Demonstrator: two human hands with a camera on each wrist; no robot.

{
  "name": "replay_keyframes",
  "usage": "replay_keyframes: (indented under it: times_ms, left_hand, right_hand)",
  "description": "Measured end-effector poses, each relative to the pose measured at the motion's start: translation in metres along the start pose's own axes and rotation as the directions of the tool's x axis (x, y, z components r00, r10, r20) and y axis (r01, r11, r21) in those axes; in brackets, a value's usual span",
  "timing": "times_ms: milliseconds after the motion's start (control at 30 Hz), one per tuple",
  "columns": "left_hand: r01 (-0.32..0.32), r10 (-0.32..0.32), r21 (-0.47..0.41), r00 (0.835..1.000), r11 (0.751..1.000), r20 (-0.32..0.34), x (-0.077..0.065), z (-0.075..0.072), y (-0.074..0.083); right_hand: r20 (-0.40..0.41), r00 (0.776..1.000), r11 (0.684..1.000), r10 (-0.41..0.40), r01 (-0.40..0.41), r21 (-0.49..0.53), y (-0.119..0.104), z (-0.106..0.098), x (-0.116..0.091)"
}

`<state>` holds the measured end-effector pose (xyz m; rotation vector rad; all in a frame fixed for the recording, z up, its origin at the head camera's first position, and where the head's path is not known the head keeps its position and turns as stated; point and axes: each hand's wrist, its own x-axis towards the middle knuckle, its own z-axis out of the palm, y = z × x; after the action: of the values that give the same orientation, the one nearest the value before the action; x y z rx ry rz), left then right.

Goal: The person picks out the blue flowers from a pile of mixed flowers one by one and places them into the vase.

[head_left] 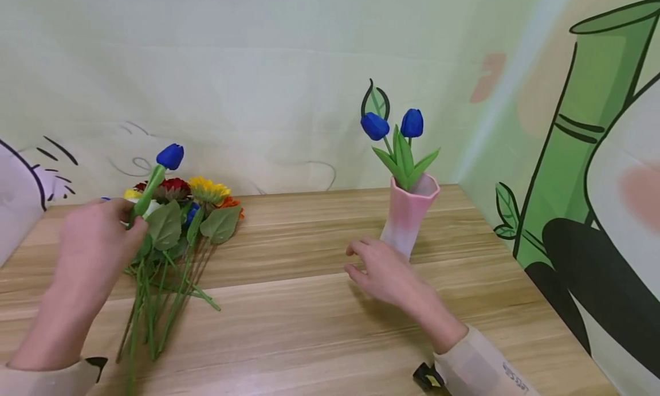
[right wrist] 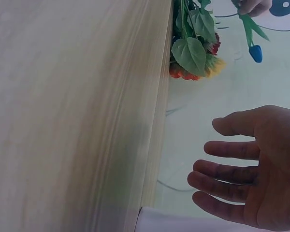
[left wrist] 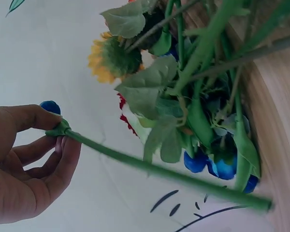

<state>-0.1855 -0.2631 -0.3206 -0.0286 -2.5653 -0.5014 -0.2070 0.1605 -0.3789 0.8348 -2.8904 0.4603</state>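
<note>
My left hand [head_left: 100, 241] pinches a blue tulip [head_left: 170, 156] by its green stem just under the bloom, above the heap of flowers. In the left wrist view the tulip's bare stem [left wrist: 159, 169] runs out past the fingers, with the thumb and fingers closed on its leafy part. My right hand [head_left: 384, 273] holds nothing; its fingers are spread and relaxed, close in front of the pink and white vase [head_left: 407, 212]. Two blue tulips [head_left: 412, 123] with green leaves stand in that vase. The right wrist view shows the open palm [right wrist: 275, 169] beside the vase's pale side.
A heap of artificial flowers [head_left: 165, 230] lies at the table's left, with a yellow sunflower [head_left: 208, 191], red and orange blooms, and stems pointing toward me. The wooden table [head_left: 289, 327] meets a printed cloth backdrop [head_left: 268, 98] behind and at the right.
</note>
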Motion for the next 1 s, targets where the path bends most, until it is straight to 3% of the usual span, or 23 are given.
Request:
replay_keyframes:
  times_ms: [100, 267, 567, 800, 1000]
  left_hand:
    - [0.003, -0.003, -0.016, 1.000, 1.000, 0.021, 0.002, 0.000, 0.005]
    - [0.064, -0.058, -0.053, 0.992, 0.997, 0.114, 0.003, 0.001, 0.012]
    - [0.096, -0.067, -0.132, 0.977, 0.987, 0.204, 0.002, 0.004, 0.024]
    - [0.080, -0.019, -0.226, 0.966, 0.971, 0.257, -0.001, 0.011, 0.034]
    - [0.084, 0.023, -0.345, 0.955, 0.935, 0.294, -0.005, 0.019, 0.050]
  right_hand:
    - [-0.003, 1.000, 1.000, 0.001, -0.001, 0.001, 0.000, 0.000, 0.000]
    - [-0.007, 1.000, 1.000, 0.000, 0.000, 0.000, 0.001, 0.000, 0.000]
    - [0.001, 1.000, 1.000, -0.005, 0.005, 0.001, 0.001, 0.001, -0.001]
    - [0.013, 1.000, 1.000, -0.006, 0.006, 0.018, -0.001, 0.000, -0.001]
    - [-0.004, 0.999, 0.999, -0.037, 0.037, 0.032, -0.003, 0.000, -0.001]
